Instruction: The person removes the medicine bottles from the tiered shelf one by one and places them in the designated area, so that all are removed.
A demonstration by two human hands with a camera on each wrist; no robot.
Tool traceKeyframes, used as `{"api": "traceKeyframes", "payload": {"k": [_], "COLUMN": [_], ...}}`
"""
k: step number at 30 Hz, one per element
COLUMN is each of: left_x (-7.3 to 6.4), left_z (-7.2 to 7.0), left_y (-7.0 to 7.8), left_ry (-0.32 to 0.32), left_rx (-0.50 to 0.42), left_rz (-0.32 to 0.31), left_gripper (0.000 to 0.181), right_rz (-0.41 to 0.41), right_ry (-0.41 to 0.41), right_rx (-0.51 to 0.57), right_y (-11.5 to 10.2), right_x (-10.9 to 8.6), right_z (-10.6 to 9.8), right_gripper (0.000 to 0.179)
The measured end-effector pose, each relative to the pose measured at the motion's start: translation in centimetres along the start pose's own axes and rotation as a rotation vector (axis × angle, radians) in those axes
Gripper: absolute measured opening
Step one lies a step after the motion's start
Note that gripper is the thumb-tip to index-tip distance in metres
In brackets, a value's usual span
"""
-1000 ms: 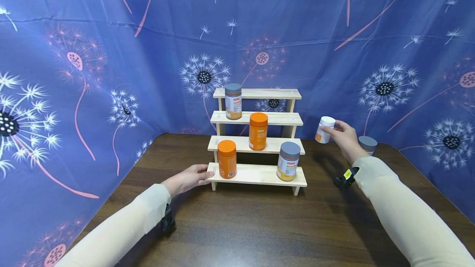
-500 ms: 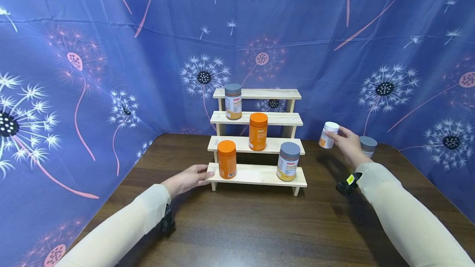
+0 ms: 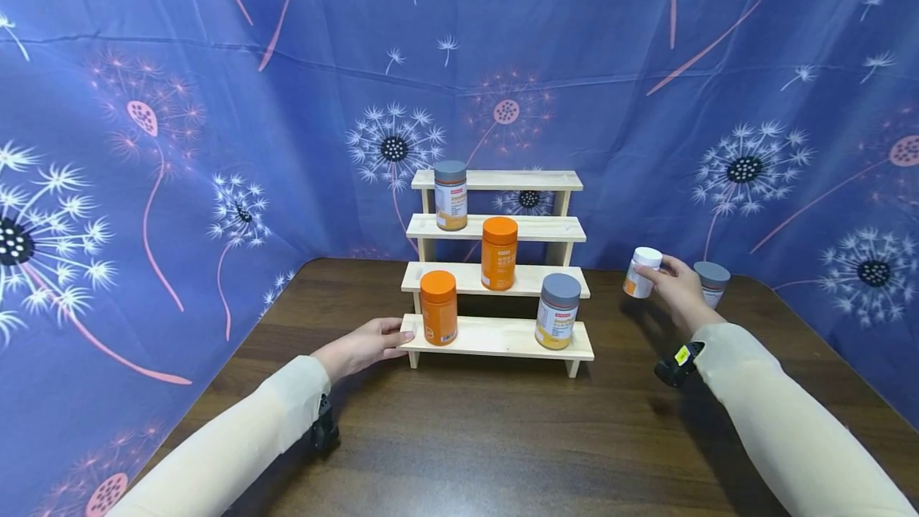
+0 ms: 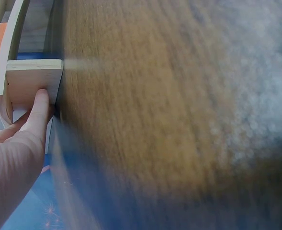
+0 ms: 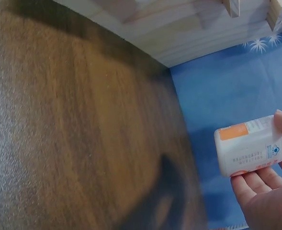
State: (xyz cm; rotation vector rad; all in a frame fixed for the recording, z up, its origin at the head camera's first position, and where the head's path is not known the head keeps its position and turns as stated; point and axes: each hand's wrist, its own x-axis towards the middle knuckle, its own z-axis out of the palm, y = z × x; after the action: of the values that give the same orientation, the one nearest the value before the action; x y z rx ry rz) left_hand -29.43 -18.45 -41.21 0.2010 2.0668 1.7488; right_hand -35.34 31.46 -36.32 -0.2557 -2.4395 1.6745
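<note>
In the head view a white pill bottle (image 3: pixel 639 282) with an orange label patch is held above the table by my right hand (image 3: pixel 680 290), thumb on one side and fingers on the other. The right wrist view shows the bottle tilted, its base away from the palm. My left hand (image 3: pixel 362 346) grips the left end of the stepped wooden shelf (image 3: pixel 495 335) at its lowest tier. In the left wrist view a finger lies against the shelf's side panel (image 4: pixel 28 81). The lowest tier carries an orange bottle (image 3: pixel 439 316) and a grey-lidded jar (image 3: pixel 557 316).
Another orange bottle (image 3: pixel 499 255) stands on the second tier. A grey-lidded jar (image 3: pixel 451 199) is on the third tier, at the left. Behind my right hand, another grey-lidded jar (image 3: pixel 712 276) sits on the dark wooden table (image 3: pixel 459 437). Blue dandelion cloth (image 3: pixel 617 126) hangs behind.
My right hand has moved right and downward with the white pill bottle, away from the shelf. The left hand stays at the shelf's end, and the shelf's bottles keep their places.
</note>
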Motion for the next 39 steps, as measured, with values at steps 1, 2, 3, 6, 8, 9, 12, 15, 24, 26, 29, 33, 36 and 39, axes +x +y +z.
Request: {"api": "traceKeyframes", "payload": {"k": [1,2,3,6,8,9,12,15,24,26,29,33,36,39], "left_x": [0.0,0.0,0.0,-0.1,-0.1,-0.1,-0.1,-0.1,-0.2,-0.2,-0.3,-0.2,-0.1,-0.1], "left_z": [0.0,-0.1,-0.1,-0.1,-0.1,-0.1,-0.1,-0.2,-0.3,-0.3,-0.3,-0.2,-0.2,-0.2], "left_y": [0.0,0.0,0.0,0.1,0.1,0.1,0.0,0.0,-0.1,0.0,0.0,0.0,0.0,0.0], "left_ry": [-0.002,-0.002,-0.002,-0.005,-0.005,-0.006,-0.009,-0.012,-0.031,-0.031,-0.034,-0.03,-0.027,-0.023], "left_rx": [0.001,0.002,0.002,0.002,-0.002,-0.002,-0.003,0.0,0.016,0.016,0.009,0.003,0.003,-0.007], "left_rz": [0.001,0.002,0.002,0.001,0.0,-0.001,0.001,0.005,0.009,0.007,0.009,0.009,0.008,-0.001], "left_gripper": [0.056,0.056,0.057,0.058,0.058,0.059,0.059,0.059,0.056,0.056,0.056,0.056,0.056,0.056], "right_rz": [-0.002,0.007,0.01,0.026,0.043,0.042,0.066,0.077,0.069,0.073,0.076,0.066,0.066,0.071], "right_ry": [0.009,0.031,0.039,0.042,0.039,0.024,0.021,0.012,0.007,0.013,0.016,0.018,0.028,0.041], "right_rx": [-0.003,-0.008,-0.007,-0.022,-0.024,-0.023,-0.028,-0.028,-0.041,-0.053,-0.065,-0.074,-0.057,-0.043], "right_y": [0.1,0.2,0.4,0.8,1.1,1.2,1.5,1.9,3.3,3.4,3.5,3.8,4.1,4.2], "right_x": [0.0,0.0,0.0,0.1,0.2,0.2,0.2,0.3,0.7,0.7,0.7,0.6,0.6,0.5], "right_z": [0.0,0.0,-0.1,-0.2,-0.3,-0.5,-0.7,-0.9,-1.1,-1.1,-1.0,-0.9,-0.7,-0.6], "right_gripper": [0.077,0.076,0.075,0.073,0.073,0.073,0.072,0.069,0.066,0.066,0.065,0.061,0.059,0.059]}}
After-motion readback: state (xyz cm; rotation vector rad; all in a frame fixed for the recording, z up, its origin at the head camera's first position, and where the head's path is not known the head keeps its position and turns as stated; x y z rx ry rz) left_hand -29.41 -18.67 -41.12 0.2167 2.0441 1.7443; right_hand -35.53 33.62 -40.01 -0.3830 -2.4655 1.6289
